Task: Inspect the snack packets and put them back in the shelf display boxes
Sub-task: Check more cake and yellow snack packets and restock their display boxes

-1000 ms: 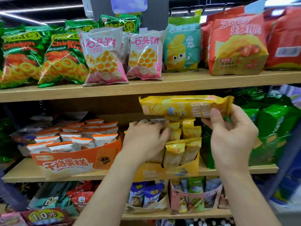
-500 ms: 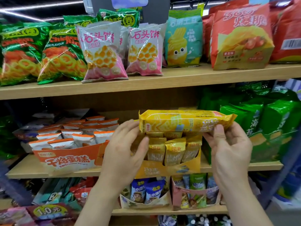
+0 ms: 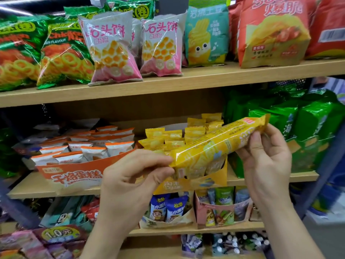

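A long yellow snack packet [image 3: 218, 143] is held in the air in front of the middle shelf, tilted with its right end higher. My left hand [image 3: 134, 176] pinches its lower left end between thumb and fingers. My right hand [image 3: 265, 156] grips its upper right end. Behind and below the packet stands a yellow display box [image 3: 186, 184] with several small yellow packets [image 3: 168, 137] upright in it. The box's front is partly hidden by my hands and the packet.
An orange display box [image 3: 74, 172] of white-and-orange packets stands left of the yellow box. Green bags [image 3: 308, 131] fill the shelf's right side. Large snack bags line the top shelf [image 3: 186, 81]. Lower shelf boxes [image 3: 222, 212] hold small packets.
The packet has gone from level to tilted, its left end down. My left hand, open behind the packet before, now pinches its left end. The view has moved closer to the shelf.
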